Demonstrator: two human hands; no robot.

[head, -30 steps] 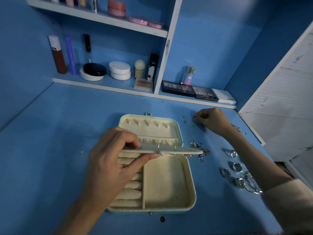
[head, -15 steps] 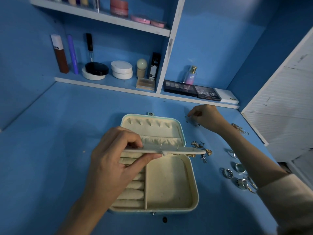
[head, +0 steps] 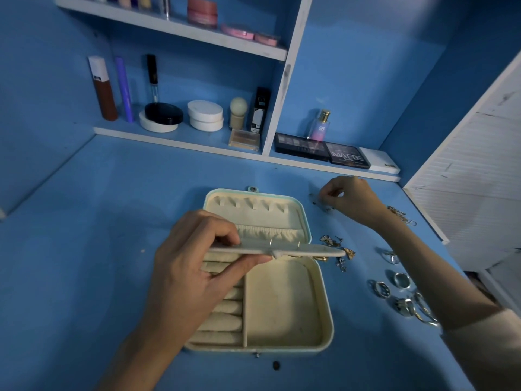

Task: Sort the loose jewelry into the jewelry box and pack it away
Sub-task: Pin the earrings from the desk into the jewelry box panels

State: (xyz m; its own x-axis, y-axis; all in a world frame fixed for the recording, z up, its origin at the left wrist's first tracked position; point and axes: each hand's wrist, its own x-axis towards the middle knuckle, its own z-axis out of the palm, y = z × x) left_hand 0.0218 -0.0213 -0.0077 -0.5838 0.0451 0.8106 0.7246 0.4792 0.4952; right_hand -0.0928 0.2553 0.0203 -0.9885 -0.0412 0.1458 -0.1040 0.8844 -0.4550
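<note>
The cream jewelry box (head: 284,306) lies open in the middle of the blue desk (head: 84,249), its lid flat on the far side. Over it the left hand (head: 197,272) pinches a flat cream insert panel (head: 282,249) between thumb and fingers, held level across the box. To the far right, the right hand (head: 349,198) has its fingertips pinched on something tiny on the desk; what it is I cannot tell. Gold earrings (head: 338,246) lie just right of the box, silver rings (head: 400,294) farther right.
</note>
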